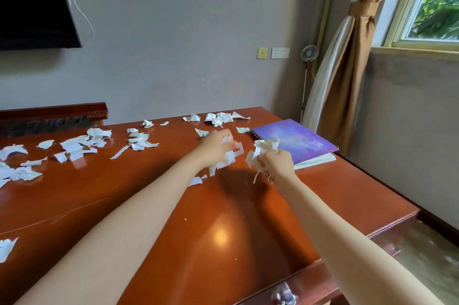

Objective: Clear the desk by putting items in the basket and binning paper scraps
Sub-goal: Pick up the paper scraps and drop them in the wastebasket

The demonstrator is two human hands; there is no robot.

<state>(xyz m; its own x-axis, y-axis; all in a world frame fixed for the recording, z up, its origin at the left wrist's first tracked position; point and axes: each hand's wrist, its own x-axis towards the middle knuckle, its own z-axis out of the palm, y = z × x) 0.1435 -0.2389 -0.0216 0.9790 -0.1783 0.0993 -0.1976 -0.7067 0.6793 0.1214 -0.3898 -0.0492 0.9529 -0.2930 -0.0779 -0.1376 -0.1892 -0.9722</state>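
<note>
Clutches crumpled white paper scraps [264, 148] in curled fingers of the right hand [277, 164] at centre frame, pinches more with the left hand [215, 147] just beside, near a purple spiral notebook [299, 142] at the right edge of the desk [223, 225], bare glossy wood below.

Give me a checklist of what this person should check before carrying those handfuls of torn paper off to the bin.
1. Right hand grips its paper wad: ok, curled round it, though strips dangle below.
2. Left hand holds its paper bunch securely: cannot tell; pieces stick out loosely beneath it.
3. Bin within sight: not ok, none shows in this view.
4. Desk free of scraps: not ok; loose scraps lie across its left side and far edge.
5. Purple notebook in the basket: not ok, it lies on the desk's right side; no basket shows.
</note>
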